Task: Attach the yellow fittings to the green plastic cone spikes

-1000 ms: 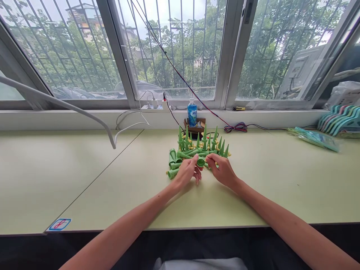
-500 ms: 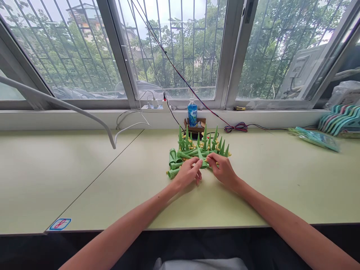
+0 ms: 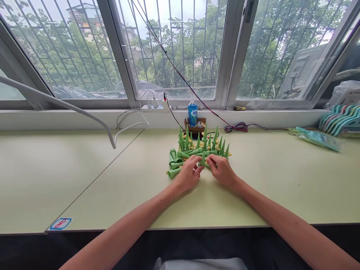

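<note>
A heap of green plastic cone spikes [image 3: 197,150] with small yellow parts lies at the middle of the pale green table [image 3: 126,187]; some stand upright, others lie flat. My left hand [image 3: 189,174] and my right hand [image 3: 222,171] meet at the heap's near edge. Both pinch one green spike [image 3: 202,160], which points up between their fingertips. The fingers of both hands are curled closed around it.
A blue-labelled water bottle [image 3: 192,112] stands on a small brown box [image 3: 194,127] behind the heap. Cables [image 3: 236,127] and a power strip [image 3: 153,106] run along the windowsill. Stacked teal hangers [image 3: 340,119] and a plastic packet [image 3: 315,138] lie far right. A white cord [image 3: 84,112] crosses the left.
The spike between my hands has turned from showing its round open end to standing tip up. Both hands have closed in slightly around it.
</note>
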`<state>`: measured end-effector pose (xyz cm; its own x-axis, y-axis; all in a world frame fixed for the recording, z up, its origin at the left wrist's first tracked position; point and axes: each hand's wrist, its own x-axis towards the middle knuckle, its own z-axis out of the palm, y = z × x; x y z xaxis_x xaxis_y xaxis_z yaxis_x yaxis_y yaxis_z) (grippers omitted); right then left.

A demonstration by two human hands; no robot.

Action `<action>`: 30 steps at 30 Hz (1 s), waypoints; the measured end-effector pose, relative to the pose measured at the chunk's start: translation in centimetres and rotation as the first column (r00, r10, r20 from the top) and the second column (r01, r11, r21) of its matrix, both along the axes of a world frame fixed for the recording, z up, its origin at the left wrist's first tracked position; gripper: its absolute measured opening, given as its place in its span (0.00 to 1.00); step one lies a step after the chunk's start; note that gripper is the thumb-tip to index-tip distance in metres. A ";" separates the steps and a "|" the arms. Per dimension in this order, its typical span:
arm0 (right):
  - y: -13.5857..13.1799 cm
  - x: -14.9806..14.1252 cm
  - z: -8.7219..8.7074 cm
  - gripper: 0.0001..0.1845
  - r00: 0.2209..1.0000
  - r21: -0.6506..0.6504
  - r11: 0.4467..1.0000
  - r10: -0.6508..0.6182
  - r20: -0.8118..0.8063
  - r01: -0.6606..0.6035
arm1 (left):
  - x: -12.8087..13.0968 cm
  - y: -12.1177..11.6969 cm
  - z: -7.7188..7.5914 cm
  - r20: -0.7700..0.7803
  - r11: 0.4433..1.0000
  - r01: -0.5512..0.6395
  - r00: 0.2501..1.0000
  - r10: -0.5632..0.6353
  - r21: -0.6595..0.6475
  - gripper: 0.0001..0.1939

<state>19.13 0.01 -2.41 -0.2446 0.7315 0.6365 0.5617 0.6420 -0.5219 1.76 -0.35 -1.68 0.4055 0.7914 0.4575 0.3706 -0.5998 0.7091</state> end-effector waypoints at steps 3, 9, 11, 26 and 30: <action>0.0 0.0 0.0 0.16 1.000 0.002 1.000 -0.010 0.019 0.010 | -0.1 0.1 -0.2 -0.050 0.997 0.020 0.999 -0.016 0.079 0.06; -0.1 -0.2 0.2 0.15 1.000 -0.002 1.000 -0.021 -0.016 0.021 | 0.3 0.0 -0.2 -0.008 0.994 -0.072 0.997 0.073 0.077 0.09; -0.2 -0.2 0.4 0.14 0.999 0.000 1.000 -0.031 -0.032 0.032 | 0.4 -0.1 -0.1 0.028 0.993 -0.110 0.994 0.109 0.045 0.10; -0.3 -0.1 0.6 0.13 0.995 0.056 0.998 0.039 -0.090 -0.034 | 0.5 -0.3 1.4 0.424 0.758 0.259 0.905 0.026 -0.599 0.21; -0.3 -0.1 0.5 0.13 0.995 0.034 0.999 0.044 -0.085 -0.041 | 0.3 -0.1 1.1 0.438 0.769 0.265 0.898 0.022 -0.582 0.20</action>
